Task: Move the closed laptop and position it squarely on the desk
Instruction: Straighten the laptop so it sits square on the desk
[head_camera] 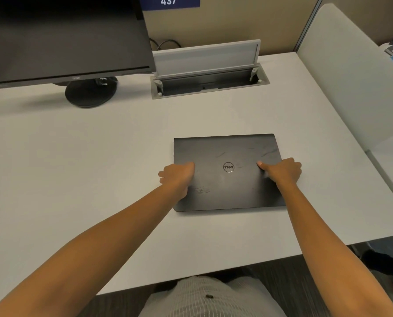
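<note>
A closed black laptop [227, 152] with a round silver logo lies flat on the white desk [88, 179], right of centre, its edges roughly parallel to the desk's front edge. My left hand [178, 176] grips its left edge, thumb on the lid and fingers curled around the side. My right hand [282, 171] grips the right edge the same way, thumb lying on the lid. Both forearms reach in from the bottom of the view.
A black monitor [63, 37] on a round stand [90, 93] fills the back left. An open cable hatch [208, 74] with a raised grey flap sits behind the laptop. A white partition [351, 76] bounds the desk's right side.
</note>
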